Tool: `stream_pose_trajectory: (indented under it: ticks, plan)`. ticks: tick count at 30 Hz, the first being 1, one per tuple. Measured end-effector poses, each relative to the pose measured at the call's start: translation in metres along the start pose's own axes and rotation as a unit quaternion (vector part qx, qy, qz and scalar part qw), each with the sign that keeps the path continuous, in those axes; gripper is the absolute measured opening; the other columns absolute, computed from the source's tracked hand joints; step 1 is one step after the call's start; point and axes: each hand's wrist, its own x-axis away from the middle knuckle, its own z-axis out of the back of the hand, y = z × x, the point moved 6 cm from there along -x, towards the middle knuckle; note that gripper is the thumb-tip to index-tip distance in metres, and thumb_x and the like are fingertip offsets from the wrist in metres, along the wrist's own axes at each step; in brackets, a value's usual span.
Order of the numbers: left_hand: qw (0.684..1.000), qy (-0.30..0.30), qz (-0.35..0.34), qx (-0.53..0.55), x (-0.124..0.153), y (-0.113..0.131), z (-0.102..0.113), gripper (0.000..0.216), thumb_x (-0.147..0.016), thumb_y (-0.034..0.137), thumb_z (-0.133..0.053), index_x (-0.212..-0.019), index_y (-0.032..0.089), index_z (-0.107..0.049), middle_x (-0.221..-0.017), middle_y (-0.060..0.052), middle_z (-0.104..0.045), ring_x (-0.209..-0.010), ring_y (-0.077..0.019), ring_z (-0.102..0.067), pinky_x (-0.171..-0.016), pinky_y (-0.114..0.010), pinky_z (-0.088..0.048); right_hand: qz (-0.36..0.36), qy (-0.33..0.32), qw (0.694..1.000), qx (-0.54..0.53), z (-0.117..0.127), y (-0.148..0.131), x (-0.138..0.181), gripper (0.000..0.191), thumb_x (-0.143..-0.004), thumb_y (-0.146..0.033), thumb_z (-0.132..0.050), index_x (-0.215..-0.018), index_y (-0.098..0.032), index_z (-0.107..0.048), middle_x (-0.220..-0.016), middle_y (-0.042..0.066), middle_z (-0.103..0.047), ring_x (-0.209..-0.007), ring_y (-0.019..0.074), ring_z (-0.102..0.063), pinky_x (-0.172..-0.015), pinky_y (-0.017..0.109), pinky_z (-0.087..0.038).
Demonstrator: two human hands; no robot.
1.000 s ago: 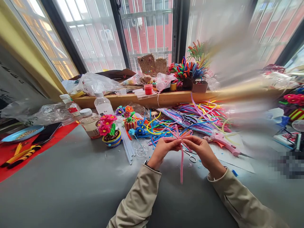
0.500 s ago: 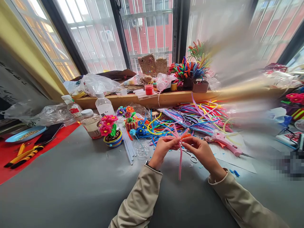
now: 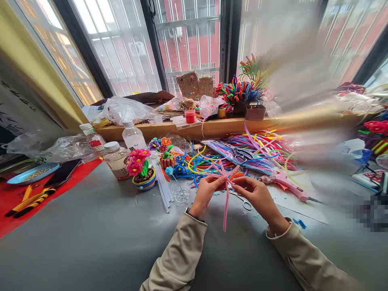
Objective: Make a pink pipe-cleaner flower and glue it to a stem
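Fingertips closed, left hand (image 3: pixel 207 191) and right hand (image 3: pixel 256 193) pinch the pink pipe cleaners (image 3: pixel 226 209) at their crossing, nearer than the coloured pile (image 3: pixel 274 142). Anchor firmly with the left; bend strands evenly with the right.

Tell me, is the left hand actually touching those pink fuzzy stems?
Touching. The head view shows the left hand pinching the pink fuzzy stems between thumb and fingers.

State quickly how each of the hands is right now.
Left hand: closed, holding pink pipe cleaners.
Right hand: closed, pinching the same pink pipe cleaners.
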Motion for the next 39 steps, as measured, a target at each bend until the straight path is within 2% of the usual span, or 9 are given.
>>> stream_pose_trajectory:
  ticks: [5,11,18,22,25,27,31,35,39]
  plan:
    - [1.0,0.0,0.005,0.0,-0.001,-0.001,-0.001,0.023,-0.055,0.032,-0.067,-0.065,0.011,-0.064,-0.063,-0.003,-0.063,-0.057,-0.0107,-0.056,-0.063,-0.024,-0.045,0.012,0.016,0.999,0.04,0.004,-0.001,0.001,0.02,-0.068,-0.035,-0.056,-0.076,-0.017,-0.061,-0.074,0.005,-0.065,-0.067,0.0173,-0.059,-0.06,0.027,-0.048]
    - [1.0,0.001,-0.009,0.028,-0.002,-0.002,0.002,0.023,-0.056,0.031,-0.067,-0.066,0.01,-0.063,-0.062,-0.004,-0.062,-0.058,-0.0117,-0.057,-0.061,-0.025,-0.045,0.029,0.022,0.999,0.032,0.003,0.0,0.002,0.019,-0.068,-0.031,-0.057,-0.08,-0.018,-0.061,-0.078,0.005,-0.064,-0.071,0.0177,-0.06,-0.064,0.028,-0.048]
    - [0.991,0.07,-0.016,0.109,-0.002,0.0,0.016,0.021,-0.053,0.026,-0.069,-0.066,0.01,-0.063,-0.063,-0.004,-0.063,-0.058,-0.0103,-0.057,-0.059,-0.021,-0.045,-0.002,-0.007,1.0,-0.013,-0.002,0.012,0.002,0.014,-0.065,-0.028,-0.06,-0.074,-0.019,-0.064,-0.071,0.004,-0.065,-0.067,0.0185,-0.061,-0.063,0.03,-0.049]
    - [0.989,0.047,0.004,0.141,-0.002,-0.002,0.01,0.02,-0.054,0.025,-0.069,-0.067,0.011,-0.063,-0.062,-0.003,-0.063,-0.057,-0.0096,-0.057,-0.057,-0.02,-0.045,-0.046,0.018,0.995,-0.092,0.002,0.015,0.002,0.02,-0.06,-0.029,-0.065,-0.076,-0.019,-0.064,-0.074,0.005,-0.066,-0.071,0.0189,-0.061,-0.067,0.03,-0.048]
    - [0.983,0.025,0.036,0.176,0.001,-0.009,0.003,0.016,-0.057,0.022,-0.068,-0.067,0.012,-0.063,-0.064,-0.001,-0.063,-0.059,-0.0081,-0.058,-0.059,-0.018,-0.045,-0.102,0.006,0.963,-0.25,-0.006,0.017,0.002,0.027,-0.059,-0.028,-0.067,-0.085,-0.021,-0.063,-0.084,0.004,-0.066,-0.079,0.0172,-0.059,-0.075,0.03,-0.045]
    - [0.98,-0.004,0.061,0.19,0.003,-0.015,-0.004,0.014,-0.059,0.022,-0.066,-0.069,0.012,-0.063,-0.067,-0.002,-0.064,-0.062,-0.0079,-0.058,-0.061,-0.017,-0.045,-0.117,0.004,0.939,-0.324,-0.011,0.016,0.002,0.025,-0.061,-0.027,-0.066,-0.085,-0.022,-0.063,-0.085,0.002,-0.066,-0.08,0.015,-0.059,-0.078,0.029,-0.044]
    - [0.974,-0.034,0.09,0.203,0.005,-0.023,-0.011,0.017,-0.062,0.021,-0.064,-0.075,0.011,-0.063,-0.075,-0.004,-0.065,-0.067,-0.0084,-0.058,-0.064,-0.017,-0.045,-0.095,0.015,0.94,-0.328,-0.014,0.013,0.002,0.014,-0.062,-0.025,-0.065,-0.076,-0.022,-0.066,-0.077,0.0,-0.066,-0.074,0.0115,-0.058,-0.075,0.024,-0.043]
    - [0.97,-0.029,0.098,0.22,0.002,-0.028,-0.009,0.013,-0.064,0.018,-0.062,-0.074,0.01,-0.063,-0.072,-0.003,-0.065,-0.065,-0.0071,-0.058,-0.062,-0.015,-0.044,-0.052,-0.023,0.951,-0.304,-0.016,0.008,0.0,0.013,-0.065,-0.023,-0.064,-0.077,-0.022,-0.067,-0.082,0.001,-0.066,-0.081,0.0135,-0.056,-0.078,0.026,-0.041]
    - [0.97,-0.039,0.096,0.219,-0.001,-0.027,-0.008,0.01,-0.064,0.016,-0.062,-0.072,0.01,-0.063,-0.069,-0.002,-0.064,-0.062,-0.0065,-0.058,-0.058,-0.013,-0.043,-0.04,-0.053,0.953,-0.294,-0.017,0.009,-0.002,0.014,-0.066,-0.023,-0.063,-0.079,-0.023,-0.067,-0.081,0.001,-0.066,-0.08,0.0146,-0.057,-0.079,0.028,-0.04]
